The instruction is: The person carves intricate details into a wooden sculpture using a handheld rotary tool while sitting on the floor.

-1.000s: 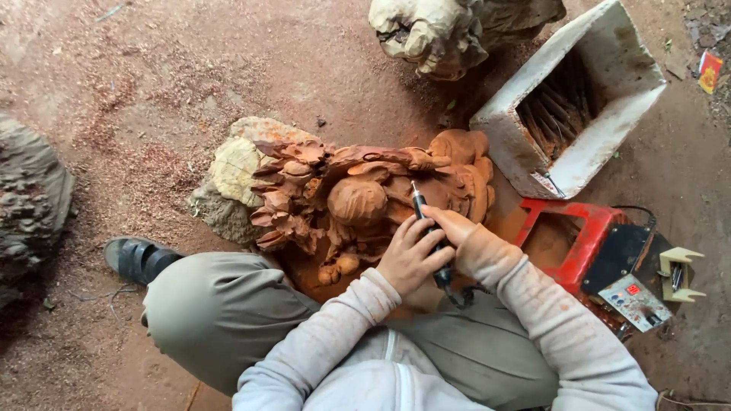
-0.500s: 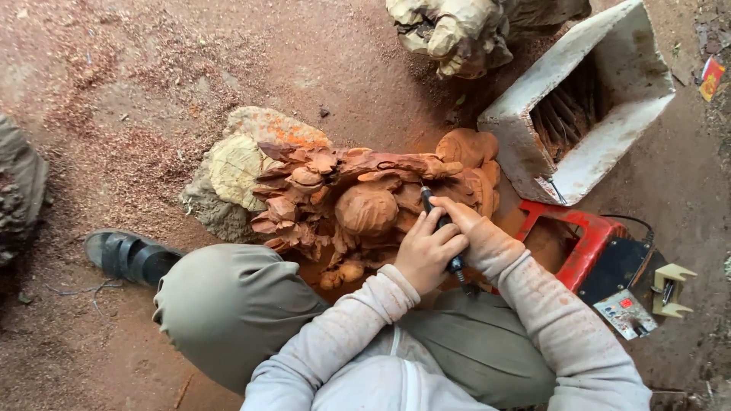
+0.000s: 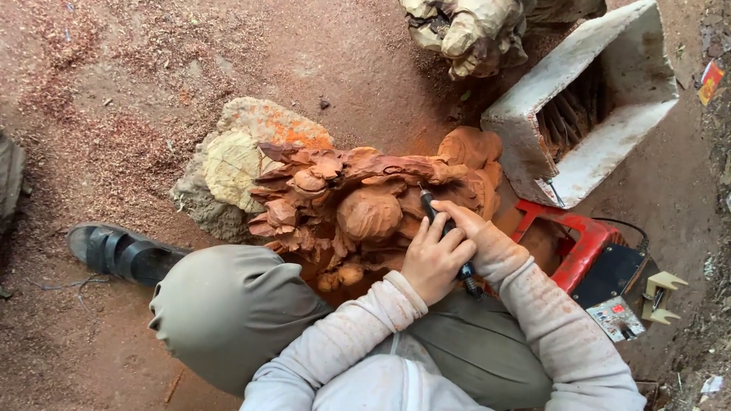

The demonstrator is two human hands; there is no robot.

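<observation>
Together, both hands' fingers point(image 3: 442, 240) grip rotary tool point(image 3: 434, 217) against carving point(image 3: 358, 205).

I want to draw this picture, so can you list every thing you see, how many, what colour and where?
wood carving: one, reddish brown, centre, on the ground
pale root base: one, tan and orange, left end of the carving
carving tool: one, dark, thin, tip on the carving
white box: one, dirty white, upper right, sticks inside
red case: one, red and black, right
pale carved lump: one, beige, top
wood shavings: many, reddish, left ground
shoe: one, dark, left
knee: one, grey-green trousers
left hand: on the tool
right hand: on the tool
</observation>
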